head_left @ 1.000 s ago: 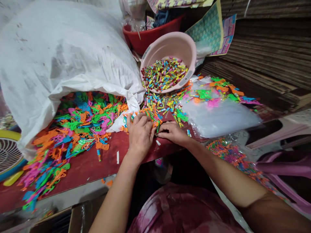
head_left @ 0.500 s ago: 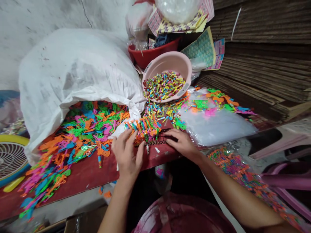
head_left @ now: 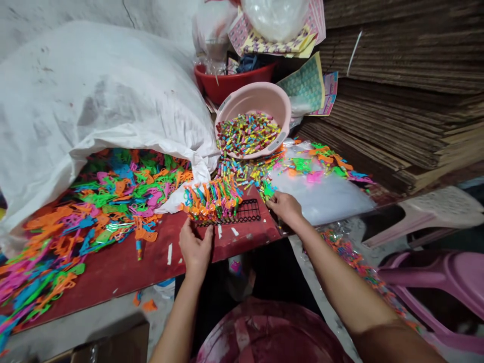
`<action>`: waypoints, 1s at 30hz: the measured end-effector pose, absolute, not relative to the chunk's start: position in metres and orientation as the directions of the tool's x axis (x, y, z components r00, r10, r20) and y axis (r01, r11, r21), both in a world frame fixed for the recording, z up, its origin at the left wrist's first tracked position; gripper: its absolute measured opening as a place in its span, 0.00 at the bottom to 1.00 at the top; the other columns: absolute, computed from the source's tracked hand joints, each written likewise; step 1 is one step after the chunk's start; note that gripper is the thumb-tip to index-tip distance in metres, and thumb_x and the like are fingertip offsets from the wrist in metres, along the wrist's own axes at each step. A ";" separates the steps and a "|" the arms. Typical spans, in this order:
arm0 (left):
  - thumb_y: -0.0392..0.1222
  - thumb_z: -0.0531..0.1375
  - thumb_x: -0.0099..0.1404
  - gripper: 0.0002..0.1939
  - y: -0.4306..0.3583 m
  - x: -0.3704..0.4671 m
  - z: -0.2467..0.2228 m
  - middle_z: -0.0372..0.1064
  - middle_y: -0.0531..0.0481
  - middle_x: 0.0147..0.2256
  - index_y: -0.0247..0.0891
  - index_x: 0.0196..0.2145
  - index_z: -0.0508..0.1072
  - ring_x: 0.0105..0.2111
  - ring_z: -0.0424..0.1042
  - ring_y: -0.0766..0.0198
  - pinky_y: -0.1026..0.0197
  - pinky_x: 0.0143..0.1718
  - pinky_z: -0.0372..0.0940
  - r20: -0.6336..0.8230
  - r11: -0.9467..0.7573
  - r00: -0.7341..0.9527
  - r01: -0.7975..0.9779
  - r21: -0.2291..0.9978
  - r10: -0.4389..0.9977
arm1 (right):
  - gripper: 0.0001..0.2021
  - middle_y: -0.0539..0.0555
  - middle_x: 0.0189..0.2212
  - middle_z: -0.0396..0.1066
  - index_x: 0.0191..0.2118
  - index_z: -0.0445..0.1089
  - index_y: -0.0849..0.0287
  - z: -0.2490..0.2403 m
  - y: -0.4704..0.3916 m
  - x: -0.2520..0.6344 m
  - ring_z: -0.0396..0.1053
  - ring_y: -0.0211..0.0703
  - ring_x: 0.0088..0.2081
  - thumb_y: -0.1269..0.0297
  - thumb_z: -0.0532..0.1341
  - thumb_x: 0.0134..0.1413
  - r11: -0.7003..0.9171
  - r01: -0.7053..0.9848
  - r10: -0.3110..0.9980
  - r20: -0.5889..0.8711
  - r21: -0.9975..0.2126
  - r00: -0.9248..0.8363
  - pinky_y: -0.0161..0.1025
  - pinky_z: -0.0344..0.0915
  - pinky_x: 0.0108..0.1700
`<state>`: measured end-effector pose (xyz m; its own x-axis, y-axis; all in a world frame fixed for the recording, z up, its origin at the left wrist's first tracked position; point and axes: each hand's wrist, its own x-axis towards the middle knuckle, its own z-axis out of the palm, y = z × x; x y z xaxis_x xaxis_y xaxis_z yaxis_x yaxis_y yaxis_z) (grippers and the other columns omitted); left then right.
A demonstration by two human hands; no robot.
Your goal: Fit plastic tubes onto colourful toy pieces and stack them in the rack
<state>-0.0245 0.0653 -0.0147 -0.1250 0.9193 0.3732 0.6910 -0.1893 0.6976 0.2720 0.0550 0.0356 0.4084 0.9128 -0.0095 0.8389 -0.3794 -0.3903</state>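
Both hands have shifted since the earlier frame: my left hand, thumb and fingers parted, sits lower at the near left edge of the one black rack on the red desk, where a knock could tilt its plastic pieces, too packed to count. My right hand has left the rack's right end for a green piece, fingers curled, but I cannot tell whether they grip it; a careless pull could scatter the loose striped sticks nearby, beyond counting. Farther back, I count one pink basin, then one red basin.
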 end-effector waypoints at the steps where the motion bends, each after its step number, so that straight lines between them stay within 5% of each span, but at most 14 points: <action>1: 0.51 0.62 0.60 0.29 0.066 -0.025 -0.015 0.69 0.40 0.48 0.38 0.56 0.63 0.48 0.70 0.52 0.47 0.51 0.65 0.366 -0.181 -0.122 0.700 0.690 0.922 | 0.09 0.53 0.30 0.77 0.30 0.73 0.56 0.036 0.055 0.274 0.72 0.43 0.34 0.59 0.60 0.56 -0.379 0.837 0.916 -0.029 -0.396 0.401 0.35 0.50 0.28; 7: 0.52 0.62 0.57 0.21 0.068 -0.022 -0.006 0.72 0.43 0.40 0.40 0.46 0.70 0.44 0.71 0.47 0.46 0.45 0.66 0.325 -0.103 -0.157 0.748 0.656 0.933 | 0.13 0.58 0.34 0.78 0.37 0.75 0.57 0.041 0.053 0.271 0.74 0.47 0.36 0.53 0.59 0.58 -0.394 0.880 0.910 0.023 -0.264 0.414 0.37 0.55 0.30; 16: 0.50 0.62 0.58 0.15 0.069 -0.028 -0.008 0.71 0.47 0.37 0.41 0.41 0.70 0.40 0.69 0.53 0.52 0.42 0.64 0.332 -0.144 -0.122 0.726 0.672 0.935 | 0.06 0.61 0.35 0.78 0.33 0.74 0.58 0.049 0.061 0.285 0.75 0.51 0.38 0.64 0.60 0.53 -0.371 0.908 0.926 -0.012 -0.193 0.376 0.38 0.59 0.32; 18: 0.51 0.62 0.58 0.14 0.065 -0.028 -0.009 0.69 0.48 0.35 0.40 0.38 0.69 0.38 0.68 0.54 0.53 0.41 0.64 0.353 -0.153 -0.120 0.741 0.654 0.928 | 0.05 0.59 0.32 0.77 0.31 0.71 0.58 0.048 0.051 0.291 0.74 0.50 0.35 0.64 0.61 0.52 -0.350 0.885 0.917 0.083 -0.308 0.391 0.38 0.60 0.31; 20: 0.52 0.62 0.58 0.14 0.059 -0.028 -0.008 0.67 0.49 0.33 0.41 0.35 0.67 0.36 0.67 0.55 0.54 0.39 0.62 0.371 -0.165 -0.108 0.758 0.631 0.922 | 0.07 0.55 0.26 0.75 0.29 0.68 0.57 0.046 0.037 0.288 0.73 0.46 0.30 0.60 0.61 0.51 -0.264 0.777 0.899 0.146 -0.571 0.412 0.37 0.62 0.30; 23: 0.52 0.62 0.59 0.14 0.051 -0.026 -0.005 0.65 0.49 0.32 0.41 0.33 0.65 0.36 0.65 0.55 0.54 0.38 0.61 0.388 -0.178 -0.088 0.781 0.598 0.917 | 0.12 0.50 0.21 0.72 0.30 0.65 0.56 0.041 0.019 0.268 0.71 0.42 0.23 0.53 0.62 0.51 -0.092 0.401 0.918 0.079 -0.912 0.390 0.36 0.66 0.28; 26: 0.52 0.62 0.60 0.13 0.048 -0.024 -0.002 0.64 0.49 0.33 0.41 0.33 0.65 0.36 0.65 0.55 0.54 0.38 0.61 0.387 -0.177 -0.082 0.791 0.586 0.919 | 0.15 0.51 0.21 0.73 0.33 0.69 0.57 0.034 0.013 0.240 0.72 0.41 0.24 0.49 0.64 0.50 -0.020 0.216 0.951 0.048 -0.976 0.305 0.37 0.68 0.29; 30: 0.52 0.62 0.60 0.13 0.048 -0.024 -0.001 0.64 0.49 0.33 0.41 0.32 0.64 0.36 0.65 0.55 0.55 0.38 0.60 0.379 -0.164 -0.088 0.795 0.584 0.921 | 0.15 0.52 0.20 0.73 0.27 0.71 0.58 0.025 0.022 0.219 0.71 0.42 0.24 0.50 0.62 0.52 0.009 0.343 0.960 0.104 -0.939 0.258 0.37 0.66 0.28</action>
<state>-0.0238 0.0477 -0.0015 -0.0885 0.9213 0.3787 0.7953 -0.1635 0.5837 0.2190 0.0219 0.0254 0.2585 0.9604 0.1040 0.3432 0.0093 -0.9392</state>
